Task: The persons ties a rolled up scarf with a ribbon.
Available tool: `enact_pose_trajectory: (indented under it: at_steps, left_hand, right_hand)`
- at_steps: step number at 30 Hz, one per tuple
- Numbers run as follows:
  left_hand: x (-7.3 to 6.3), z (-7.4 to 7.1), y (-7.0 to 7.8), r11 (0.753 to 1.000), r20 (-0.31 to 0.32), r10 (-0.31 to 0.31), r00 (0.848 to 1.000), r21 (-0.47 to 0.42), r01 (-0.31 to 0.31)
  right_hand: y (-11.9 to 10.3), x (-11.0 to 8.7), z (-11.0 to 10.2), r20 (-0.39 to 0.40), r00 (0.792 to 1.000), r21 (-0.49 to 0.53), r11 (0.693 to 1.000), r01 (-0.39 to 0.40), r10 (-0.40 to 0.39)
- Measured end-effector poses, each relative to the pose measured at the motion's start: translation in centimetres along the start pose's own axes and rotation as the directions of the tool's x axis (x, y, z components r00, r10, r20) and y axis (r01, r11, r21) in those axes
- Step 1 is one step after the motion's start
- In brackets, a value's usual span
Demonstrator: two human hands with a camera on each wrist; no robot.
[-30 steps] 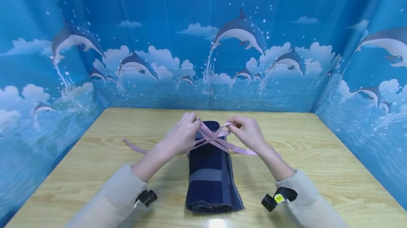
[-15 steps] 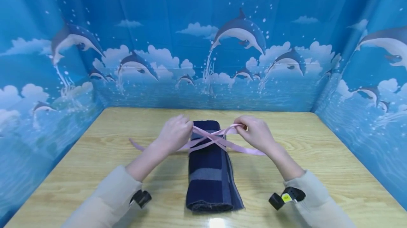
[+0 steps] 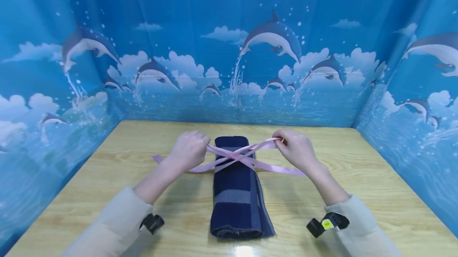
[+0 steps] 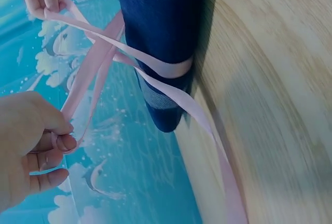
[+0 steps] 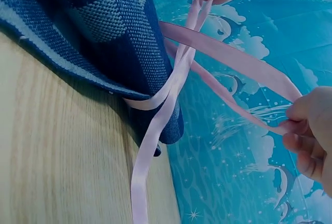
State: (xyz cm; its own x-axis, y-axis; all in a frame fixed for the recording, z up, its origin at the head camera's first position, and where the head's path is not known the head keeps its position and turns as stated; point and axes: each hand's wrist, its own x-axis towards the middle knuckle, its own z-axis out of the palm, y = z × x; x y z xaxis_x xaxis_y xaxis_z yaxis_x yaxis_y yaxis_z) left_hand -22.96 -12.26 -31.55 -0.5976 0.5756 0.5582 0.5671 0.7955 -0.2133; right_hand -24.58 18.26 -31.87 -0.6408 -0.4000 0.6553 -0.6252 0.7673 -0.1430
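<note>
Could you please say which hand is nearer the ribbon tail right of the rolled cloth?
Right: the right hand and ribbon tail are on one side of the rolled cloth, the left hand opposite.

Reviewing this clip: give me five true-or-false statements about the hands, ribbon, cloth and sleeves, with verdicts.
1. The left hand and right hand each pinch the pink ribbon. True.
2. The rolled cloth is plain red. False: it is dark blue with lighter bands.
3. In the head view, the ribbon crosses itself over the cloth. True.
4. The cloth stands on end. False: it lies on the table.
5. The right sleeve bears a black device. True.
</note>
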Motion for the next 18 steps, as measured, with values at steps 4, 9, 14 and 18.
enact_pose_trajectory:
  at_steps: [4,9,14,18]
  left_hand:
    - [-0.3,0.3,-0.4,0.999,0.020,-0.044,0.999,-0.003,0.044]
    - [-0.6,0.4,-0.6,0.997,0.037,-0.079,0.996,0.017,0.079]
    - [-0.7,0.2,-1.0,0.995,0.029,-0.097,0.995,0.016,0.097]
    - [-0.8,0.2,-1.4,0.993,0.029,-0.121,0.992,0.012,0.120]
  right_hand:
    - [0.2,-0.1,-0.1,0.004,1.000,-0.008,1.000,-0.012,0.012]
    - [0.3,-0.3,-0.2,-0.004,1.000,-0.021,1.000,-0.023,0.023]
    - [0.5,-0.4,-0.4,-0.017,0.999,-0.032,0.998,-0.047,0.047]
    - [0.8,-0.6,-0.7,-0.034,0.997,-0.042,0.997,-0.068,0.066]
